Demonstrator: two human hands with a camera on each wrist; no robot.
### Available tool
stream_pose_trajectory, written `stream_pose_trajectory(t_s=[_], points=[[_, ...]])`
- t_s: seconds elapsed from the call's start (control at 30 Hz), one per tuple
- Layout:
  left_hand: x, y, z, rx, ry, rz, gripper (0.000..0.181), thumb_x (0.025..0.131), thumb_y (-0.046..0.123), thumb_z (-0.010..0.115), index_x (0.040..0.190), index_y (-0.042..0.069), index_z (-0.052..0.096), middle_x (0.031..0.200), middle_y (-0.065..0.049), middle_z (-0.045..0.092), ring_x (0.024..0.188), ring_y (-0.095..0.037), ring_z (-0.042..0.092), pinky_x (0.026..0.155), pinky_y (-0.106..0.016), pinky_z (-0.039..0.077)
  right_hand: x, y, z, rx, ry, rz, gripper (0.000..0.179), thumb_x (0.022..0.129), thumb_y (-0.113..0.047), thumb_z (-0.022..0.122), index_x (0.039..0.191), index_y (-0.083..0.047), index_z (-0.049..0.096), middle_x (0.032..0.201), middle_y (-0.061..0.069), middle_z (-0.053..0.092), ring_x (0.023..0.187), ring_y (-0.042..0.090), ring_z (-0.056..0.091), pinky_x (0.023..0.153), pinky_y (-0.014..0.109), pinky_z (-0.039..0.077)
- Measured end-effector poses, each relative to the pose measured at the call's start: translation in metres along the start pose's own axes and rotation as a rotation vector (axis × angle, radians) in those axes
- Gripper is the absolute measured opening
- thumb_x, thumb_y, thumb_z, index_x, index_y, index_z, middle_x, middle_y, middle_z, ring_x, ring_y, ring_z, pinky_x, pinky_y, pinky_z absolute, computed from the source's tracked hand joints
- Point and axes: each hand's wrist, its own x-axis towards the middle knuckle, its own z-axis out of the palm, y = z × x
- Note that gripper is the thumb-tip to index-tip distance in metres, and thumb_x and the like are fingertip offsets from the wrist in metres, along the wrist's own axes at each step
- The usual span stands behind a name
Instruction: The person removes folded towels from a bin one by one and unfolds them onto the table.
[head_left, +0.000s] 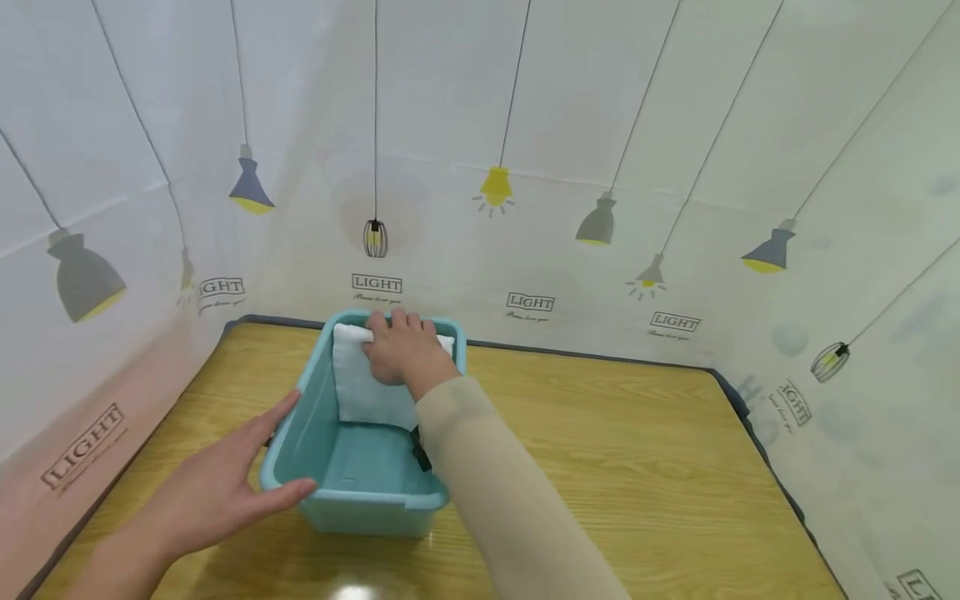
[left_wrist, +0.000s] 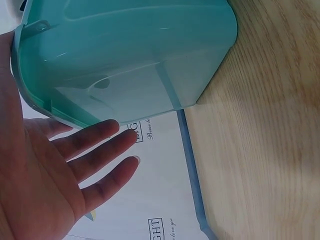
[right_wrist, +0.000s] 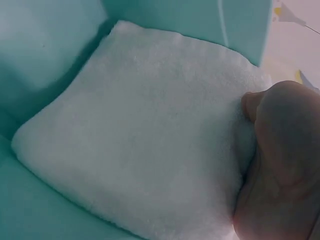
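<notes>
Our sleeve (head_left: 502, 483) leads to our right grip (head_left: 408, 350), pinching white cloth (head_left: 360, 383), likely soft and light, best held up top, our loose left grip (head_left: 213, 487) touching the tub (head_left: 367, 518).

Head: from above, facing forward and down; widest, covering tabletop (head_left: 637, 467) and printed backdrop (head_left: 450, 100).
Left wrist: rolled sideways, close outside the bin (left_wrist: 145, 60), facing its outer wall.
Right wrist: nearest, facing the white cloth (right_wrist: 135, 120) inside the bin.
Head/left wrist overlap: bin, tabletop, printed backdrop.
Head/right wrist overlap: white cloth.
</notes>
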Motion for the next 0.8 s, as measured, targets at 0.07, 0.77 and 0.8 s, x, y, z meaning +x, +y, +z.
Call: stream_pose_trajectory(t_s=[0.07,0.77,0.8], points=[[0.0,0.0,0.0,0.004,-0.007,-0.007,0.11,0.093,0.068,0.078,0.178,0.025,0.021,0.163,-0.026,0.055,0.128,-0.046,0.069,0.088,-0.065,0.059,-0.005,0.002,-0.005,0.002,0.027,-0.019,0.052,0.119,-0.049,0.033,0.167,-0.03,0.03,0.163,0.003,0.041,0.146,0.023,0.038,0.131,0.047,0.03],[0.002,0.0,0.001,-0.006,-0.042,-0.05,0.11,0.095,0.068,0.076,0.178,0.025,0.019,0.159,-0.028,0.057,0.121,-0.042,0.071,0.082,-0.064,0.06,-0.049,0.017,-0.067,-0.056,0.313,-0.104,0.046,0.118,-0.05,0.037,0.159,-0.03,0.035,0.133,-0.001,0.048,0.122,0.02,0.043,0.104,0.039,0.039],[0.002,0.0,0.001,-0.01,-0.042,-0.053,0.11,0.095,0.068,0.076,0.178,0.026,0.018,0.158,-0.028,0.058,0.121,-0.041,0.07,0.081,-0.063,0.06,-0.052,0.02,-0.071,-0.053,0.323,-0.105,0.046,0.118,-0.05,0.037,0.159,-0.03,0.034,0.134,0.0,0.048,0.122,0.02,0.043,0.104,0.039,0.039]])
